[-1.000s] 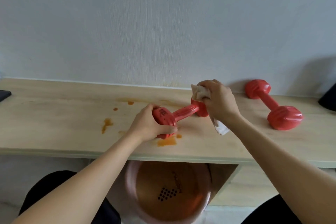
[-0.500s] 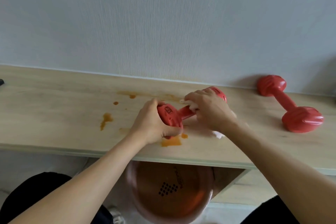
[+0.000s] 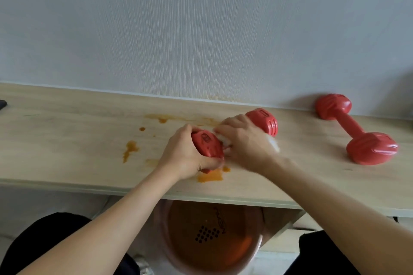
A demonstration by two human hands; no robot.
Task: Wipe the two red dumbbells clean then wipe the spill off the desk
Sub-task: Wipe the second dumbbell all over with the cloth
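On the desk (image 3: 67, 140), orange spill (image 3: 129, 150) is spread to the left of the hands, with a further patch just under them by the front edge. The near head of the dumbbell (image 3: 206, 143) is clamped in the curled fingers of the left hand (image 3: 183, 156), which holds it steady. A white tissue (image 3: 225, 142) is pressed around the shaft by the right hand (image 3: 243, 143), fingers curled over it; the far head shows beyond the knuckles. For a good wipe, the head should be kept fixed while the tissue is drawn along and twisted around the shaft, and kept out of the patch below. The second dumbbell (image 3: 355, 129) lies well apart at the right, by the wall.
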